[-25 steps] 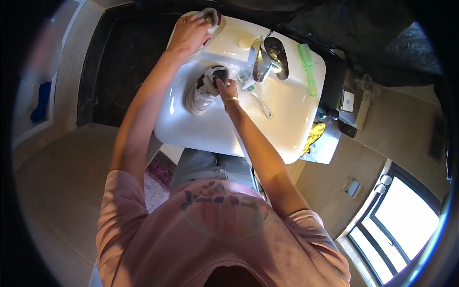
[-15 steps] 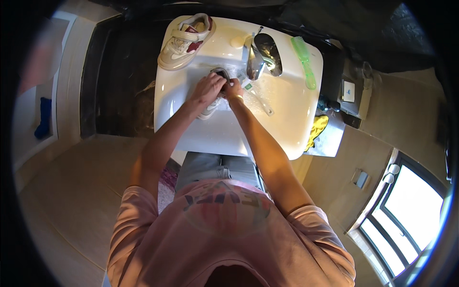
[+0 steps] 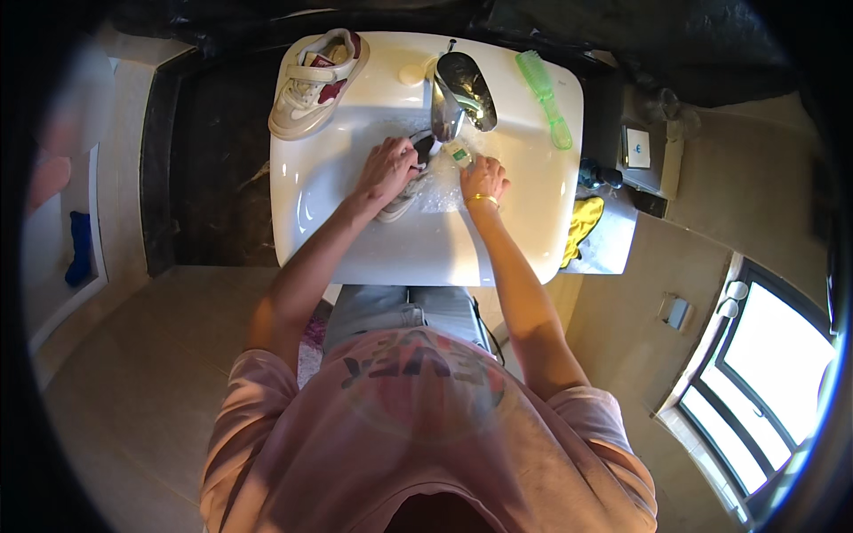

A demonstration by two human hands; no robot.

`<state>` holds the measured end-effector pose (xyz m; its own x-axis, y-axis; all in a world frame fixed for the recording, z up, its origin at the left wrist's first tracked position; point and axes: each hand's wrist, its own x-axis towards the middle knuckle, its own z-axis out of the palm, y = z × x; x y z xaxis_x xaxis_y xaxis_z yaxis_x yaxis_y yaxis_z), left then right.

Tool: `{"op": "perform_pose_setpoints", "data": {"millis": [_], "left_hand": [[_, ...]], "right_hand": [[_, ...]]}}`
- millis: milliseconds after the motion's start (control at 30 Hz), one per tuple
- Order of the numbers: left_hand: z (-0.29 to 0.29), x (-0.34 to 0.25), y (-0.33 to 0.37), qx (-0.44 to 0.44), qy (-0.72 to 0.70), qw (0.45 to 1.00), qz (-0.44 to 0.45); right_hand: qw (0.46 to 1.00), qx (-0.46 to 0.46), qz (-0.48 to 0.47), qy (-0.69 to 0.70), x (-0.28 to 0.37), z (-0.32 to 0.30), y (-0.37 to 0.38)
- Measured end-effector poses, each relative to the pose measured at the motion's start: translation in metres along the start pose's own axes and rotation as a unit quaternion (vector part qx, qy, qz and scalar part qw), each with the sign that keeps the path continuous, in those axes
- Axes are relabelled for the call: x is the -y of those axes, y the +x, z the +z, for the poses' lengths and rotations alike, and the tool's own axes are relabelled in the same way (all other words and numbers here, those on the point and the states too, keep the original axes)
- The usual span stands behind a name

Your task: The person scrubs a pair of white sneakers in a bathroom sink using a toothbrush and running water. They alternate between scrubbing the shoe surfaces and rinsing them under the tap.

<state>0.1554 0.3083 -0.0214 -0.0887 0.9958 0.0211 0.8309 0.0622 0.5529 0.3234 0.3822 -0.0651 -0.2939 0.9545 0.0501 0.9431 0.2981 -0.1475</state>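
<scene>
Left hand (image 3: 389, 171) still on shoe (image 3: 402, 201) in sink (image 3: 373, 258), fingers clamped near its opening. Right hand (image 3: 486, 181) was on shoe too; now off it, moved right, beside white tool (image 3: 459, 155) with green patch. Right fingers bent; cannot tell if they grip tool. Other shoe (image 3: 308, 91) sits on sink's back left corner, same as before.

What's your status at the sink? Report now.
Left hand holding shoe in sink. Right hand beside it, grip unclear. Faucet close to shoe.
</scene>
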Motion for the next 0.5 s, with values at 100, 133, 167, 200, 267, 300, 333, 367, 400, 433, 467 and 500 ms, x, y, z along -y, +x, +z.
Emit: {"op": "perform_pose_setpoints", "data": {"millis": [100,133,167,200,267,300,333,367,400,433,467,500], "left_hand": [[0.010,0.003,-0.008,-0.055,-0.039,0.998,-0.012],[0.014,0.004,-0.009,-0.073,-0.055,0.996,-0.018],[0.017,0.005,-0.010,-0.090,-0.071,0.993,-0.025],[0.019,0.006,-0.010,-0.105,-0.067,0.992,-0.024],[0.023,0.008,-0.012,-0.135,-0.061,0.989,-0.021],[0.025,0.005,-0.013,-0.152,-0.049,0.987,-0.029],[0.026,0.001,-0.017,-0.169,-0.036,0.984,-0.036],[0.027,-0.006,-0.020,-0.185,-0.025,0.982,-0.040],[0.030,-0.014,-0.025,-0.170,-0.054,0.979,-0.094],[0.033,-0.016,-0.028,-0.167,-0.055,0.980,-0.097],[0.038,-0.016,-0.032,-0.164,-0.056,0.980,-0.101],[0.039,-0.018,-0.034,-0.160,-0.058,0.980,-0.103]], "right_hand": [[0.989,0.136,0.028,-0.057,-0.014,0.016,-0.005],[0.983,0.177,0.034,-0.036,-0.018,0.021,-0.005],[0.975,0.217,0.040,-0.016,-0.022,0.027,-0.006],[0.971,0.235,0.029,0.031,-0.025,0.026,-0.008],[0.956,0.267,0.010,0.124,-0.032,0.023,-0.016],[0.938,0.283,0.067,0.189,-0.030,0.010,-0.017],[0.912,0.298,0.125,0.254,-0.021,-0.015,-0.018],[0.878,0.308,0.184,0.316,-0.016,-0.036,-0.020],[0.894,0.295,0.152,0.302,-0.018,-0.045,-0.024],[0.927,0.245,0.057,0.277,-0.019,-0.047,-0.031],[0.948,0.192,-0.040,0.250,-0.019,-0.046,-0.041],[0.957,0.137,-0.135,0.219,-0.017,-0.047,-0.048]]}}
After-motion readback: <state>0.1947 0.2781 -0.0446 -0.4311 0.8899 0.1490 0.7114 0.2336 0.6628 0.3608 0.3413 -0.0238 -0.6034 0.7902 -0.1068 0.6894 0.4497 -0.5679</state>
